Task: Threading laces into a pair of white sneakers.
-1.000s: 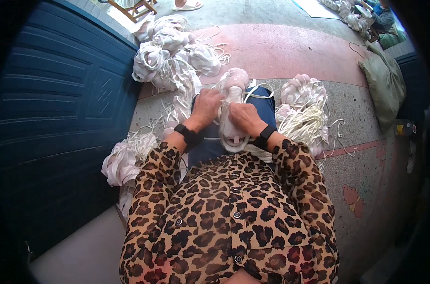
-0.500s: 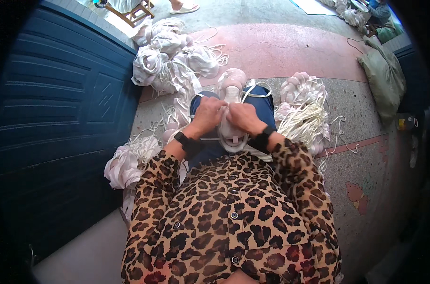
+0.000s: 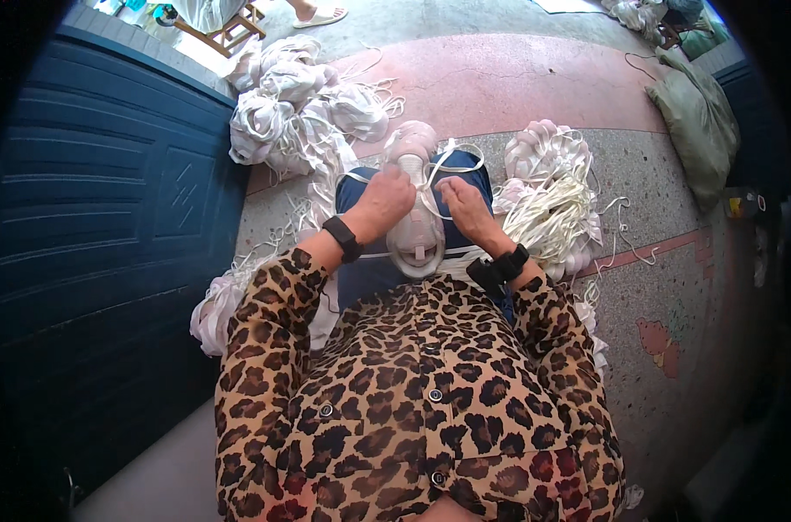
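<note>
A pale pink and white shoe upper (image 3: 415,230) lies lengthwise over my lap, its heel opening toward me and its toe pointing away. My left hand (image 3: 385,202) is closed at the left side of its lacing area; what the fingers pinch is hidden. To the right of the shoe upper, a little apart from it, my right hand (image 3: 467,209) has its fingers curled together at a white shoelace (image 3: 428,198). That lace runs in a loop from the lacing area toward the fingers. Another length of lace arcs over my right knee.
Heaps of similar pale uppers with laces lie at the far left (image 3: 295,96), beside my left leg, and at the right (image 3: 548,161) with a cream lace bundle (image 3: 548,216). A blue door (image 3: 108,200) stands left; a greenish sack (image 3: 696,130) leans right. A person's foot shows at the top.
My hands were together over the lacing area and have moved apart. The right hand has shifted right, off the shoe upper, and a loop of lace now shows between the hands.
</note>
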`<state>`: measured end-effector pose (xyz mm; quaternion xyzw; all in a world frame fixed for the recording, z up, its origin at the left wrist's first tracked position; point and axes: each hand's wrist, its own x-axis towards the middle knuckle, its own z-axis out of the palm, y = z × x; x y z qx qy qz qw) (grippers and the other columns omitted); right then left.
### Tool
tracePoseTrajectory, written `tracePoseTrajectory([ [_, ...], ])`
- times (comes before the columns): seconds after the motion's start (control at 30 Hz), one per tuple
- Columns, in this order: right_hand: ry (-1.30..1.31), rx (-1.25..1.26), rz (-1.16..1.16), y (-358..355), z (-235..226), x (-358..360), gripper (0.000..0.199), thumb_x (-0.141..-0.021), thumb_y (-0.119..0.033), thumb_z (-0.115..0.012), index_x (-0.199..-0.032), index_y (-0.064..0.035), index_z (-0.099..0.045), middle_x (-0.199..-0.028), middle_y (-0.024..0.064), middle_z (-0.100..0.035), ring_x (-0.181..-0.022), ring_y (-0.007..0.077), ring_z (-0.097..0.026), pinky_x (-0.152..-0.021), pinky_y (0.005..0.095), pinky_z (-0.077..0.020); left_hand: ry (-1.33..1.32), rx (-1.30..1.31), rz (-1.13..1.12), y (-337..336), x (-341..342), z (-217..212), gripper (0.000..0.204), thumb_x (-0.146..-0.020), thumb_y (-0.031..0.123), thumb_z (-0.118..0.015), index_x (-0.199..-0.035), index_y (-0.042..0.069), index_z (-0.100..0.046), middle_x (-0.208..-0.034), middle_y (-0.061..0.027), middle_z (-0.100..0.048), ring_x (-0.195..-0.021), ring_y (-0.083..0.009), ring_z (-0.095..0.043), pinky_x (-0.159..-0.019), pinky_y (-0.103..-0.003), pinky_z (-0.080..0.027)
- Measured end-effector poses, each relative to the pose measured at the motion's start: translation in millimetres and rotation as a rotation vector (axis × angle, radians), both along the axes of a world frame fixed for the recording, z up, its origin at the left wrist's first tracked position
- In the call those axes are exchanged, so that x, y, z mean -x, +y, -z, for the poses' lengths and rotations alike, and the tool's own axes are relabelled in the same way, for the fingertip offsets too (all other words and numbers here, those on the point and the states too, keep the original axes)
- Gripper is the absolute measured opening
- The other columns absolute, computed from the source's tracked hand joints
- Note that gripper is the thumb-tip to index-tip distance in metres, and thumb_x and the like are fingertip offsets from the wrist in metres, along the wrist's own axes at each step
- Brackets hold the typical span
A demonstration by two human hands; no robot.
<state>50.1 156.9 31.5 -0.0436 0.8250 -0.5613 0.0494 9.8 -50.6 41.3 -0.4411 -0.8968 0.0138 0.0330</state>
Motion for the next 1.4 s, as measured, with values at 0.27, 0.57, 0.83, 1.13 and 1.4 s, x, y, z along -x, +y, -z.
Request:
tracePoseTrajectory([
  [0.27,0.22,-0.121,0.003,-10,4,-5,0.021,-0.093,-0.019,-0.063,-0.1,-0.001,-0.072,-0.088,0.017,-0.066,-0.086,0.034,-0.062,-0.078,0.0421,-0.0472,0.039,0.057,0.352,-6,16,-5,0.012,-0.083,0.015,-0.056,-0.086,0.003,-0.06,-0.088,-0.0097,-0.058,-0.084,-0.0225,-0.055,-0.075,-0.032,-0.047],
  [0.57,0.09,0.178,0.075,-28,-13,5,0.027,-0.097,-0.021,-0.061,-0.107,0.0018,-0.069,-0.089,0.0199,-0.066,-0.084,0.0325,-0.065,-0.075,0.037,-0.0496,-0.459,-0.898,-0.379,0,-4,-13,0.014,-0.096,0.013,-0.059,-0.093,0.0,-0.062,-0.081,-0.0098,-0.062,-0.074,-0.0208,-0.058,-0.068,-0.033,-0.047],
  [0.83,0.101,0.136,-0.074,-58,-1,20,0.027,-0.1,-0.019,-0.059,-0.114,0.0022,-0.068,-0.094,0.0159,-0.067,-0.088,0.0241,-0.063,-0.079,0.033,-0.0488,-0.868,-1.182,-0.755,-11,-12,-6,0.02,-0.097,0.021,-0.065,-0.098,0.001,-0.068,-0.078,0.0055,-0.059,-0.068,-0.0027,-0.049,-0.059,-0.02,-0.041],
  [1.13,0.226,0.088,-0.056,-58,11,21,0.022,-0.098,-0.017,-0.059,-0.106,0.0011,-0.069,-0.093,0.0176,-0.068,-0.087,0.029,-0.065,-0.077,0.0365,-0.05,-0.702,-0.972,-0.653,-24,0,-17,0.02,-0.095,0.018,-0.064,-0.101,-0.001,-0.07,-0.083,-0.0014,-0.067,-0.075,-0.0096,-0.058,-0.069,-0.026,-0.048],
  [1.4,0.207,0.186,-0.197,-54,-9,-29,0.015,-0.095,-0.011,-0.058,-0.091,0.0019,-0.065,-0.078,0.0138,-0.068,-0.076,0.0308,-0.067,-0.07,0.0377,-0.0514,-0.315,-0.189,-0.393,-38,22,14,0.028,-0.081,0.017,-0.065,-0.108,0.013,-0.072,-0.123,-0.0136,-0.062,-0.114,-0.0388,-0.054,-0.094,-0.047,-0.048],
])
